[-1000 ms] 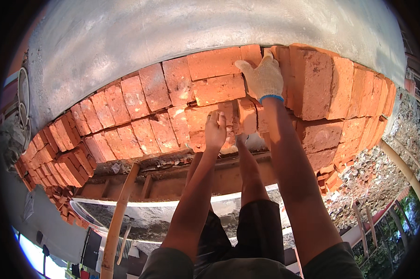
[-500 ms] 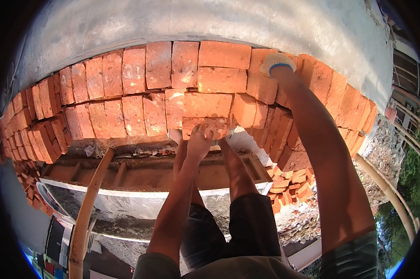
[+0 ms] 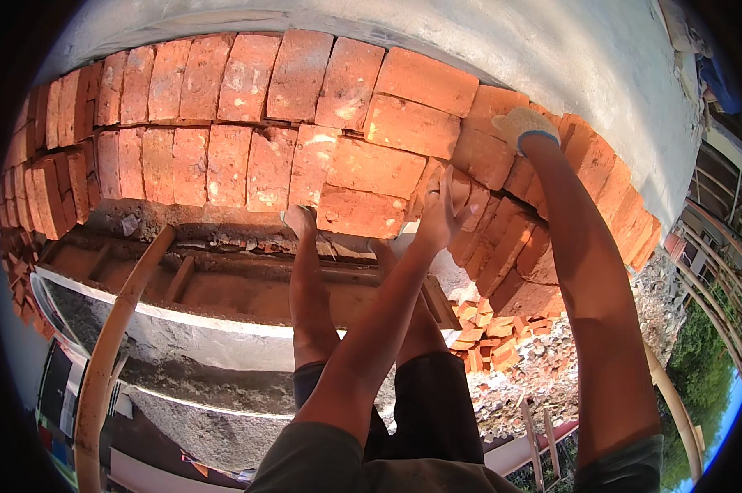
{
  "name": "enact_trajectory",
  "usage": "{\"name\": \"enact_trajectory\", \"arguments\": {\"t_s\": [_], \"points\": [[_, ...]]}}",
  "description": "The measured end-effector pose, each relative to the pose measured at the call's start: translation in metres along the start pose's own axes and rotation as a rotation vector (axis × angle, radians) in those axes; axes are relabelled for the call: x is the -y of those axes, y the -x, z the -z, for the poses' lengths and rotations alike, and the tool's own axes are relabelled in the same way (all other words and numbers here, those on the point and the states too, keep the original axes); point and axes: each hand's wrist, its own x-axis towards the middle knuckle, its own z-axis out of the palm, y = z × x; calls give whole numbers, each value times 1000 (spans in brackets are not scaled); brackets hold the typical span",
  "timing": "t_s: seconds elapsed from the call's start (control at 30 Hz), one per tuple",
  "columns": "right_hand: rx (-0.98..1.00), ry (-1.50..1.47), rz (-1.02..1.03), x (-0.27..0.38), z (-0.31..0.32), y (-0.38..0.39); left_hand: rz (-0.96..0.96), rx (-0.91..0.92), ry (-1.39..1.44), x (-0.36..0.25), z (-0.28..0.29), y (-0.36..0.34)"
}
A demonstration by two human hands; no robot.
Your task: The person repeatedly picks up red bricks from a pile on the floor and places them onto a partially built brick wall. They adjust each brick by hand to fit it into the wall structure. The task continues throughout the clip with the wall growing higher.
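Observation:
Orange-red bricks are stacked in rows beside a grey wall. My bare left hand point(image 3: 441, 215) is open, its fingers stretched over a brick point(image 3: 468, 187) in the nearer row; I cannot tell whether it touches. Just left of it, one brick point(image 3: 359, 212) lies at the front edge of the stack. My right hand point(image 3: 525, 130), in a pale knitted glove with a blue cuff, rests against the bricks of the farther row near a brick point(image 3: 501, 105). Its fingertips do not show clearly, so its grip is uncertain.
The plastered wall point(image 3: 585, 53) runs behind the stack. Below it are a wooden frame point(image 3: 215, 292) with crosspieces, a bamboo pole point(image 3: 112, 337) at left, and my feet near the stack's front edge. Broken bricks point(image 3: 494, 333) and rubble point(image 3: 527, 386) lie at lower right.
My left hand has let go of the front brick and moved right, its fingers now spread. My right hand stays at the farther bricks. The whole view has shifted and tilted.

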Motion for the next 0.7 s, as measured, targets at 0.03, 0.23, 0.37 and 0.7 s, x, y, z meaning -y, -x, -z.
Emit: {"name": "enact_trajectory", "arguments": {"t_s": [0.03, 0.23, 0.37, 0.7], "points": [[-78, -14, 11, 5, 2, 14, -42, 0, -57, 2, 13, -2], [-252, -606, 421, 110, -88, 101, 189, -575, -319, 62, 163, 24], [-407, -373, 891, 208, -137, 95, 319, -311, -444, 105, 178, 47], [-403, 278, 916, 220, -151, 36, 381, -268, -119, 73, 108, 58]]}}
